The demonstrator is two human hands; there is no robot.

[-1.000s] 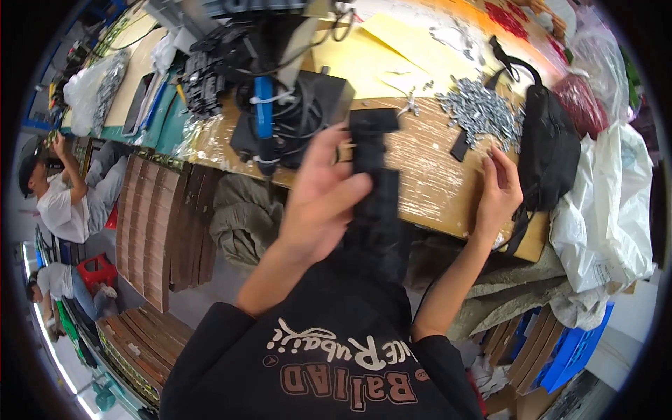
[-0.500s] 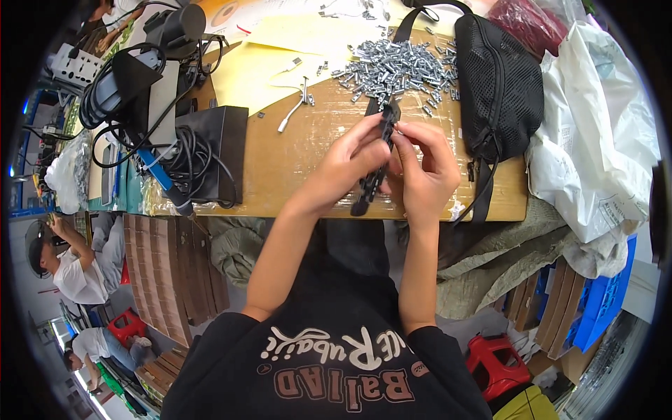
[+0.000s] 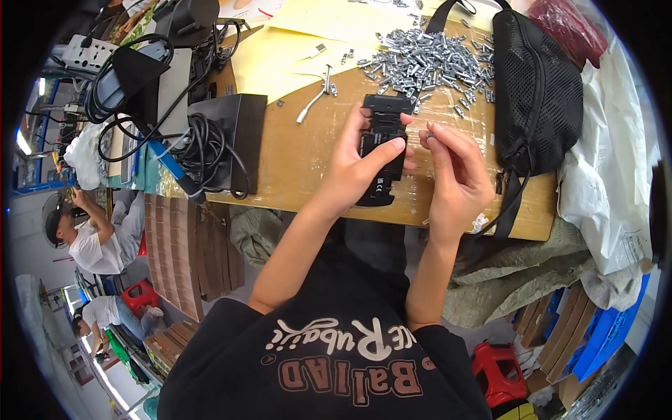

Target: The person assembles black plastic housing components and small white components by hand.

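My left hand (image 3: 353, 168) grips a long black plastic housing (image 3: 383, 126), its thumb laid across the broad, ribbed face. Just right of the housing and apart from it, my right hand (image 3: 458, 175) has its thumb and forefinger pinched together. A tiny greyish piece (image 3: 429, 136) shows at those fingertips, too small to name. Beyond both hands lies a heap of small silvery metal parts (image 3: 437, 66). A short white cable (image 3: 313, 101) with a plug rests to the left of the heap.
Yellow sheets (image 3: 280, 56) cover the table's far left. At the left, coiled black cables (image 3: 210, 150) lie by a dark box (image 3: 245, 140). A black mesh bag (image 3: 535, 91) and a white plastic bag (image 3: 609, 140) stand at the right. Two people (image 3: 98, 241) sit off to the left.
The black housing has turned from edge-on to show its broad face. My right hand has drawn away from it to the right. The whole view has shifted slightly.
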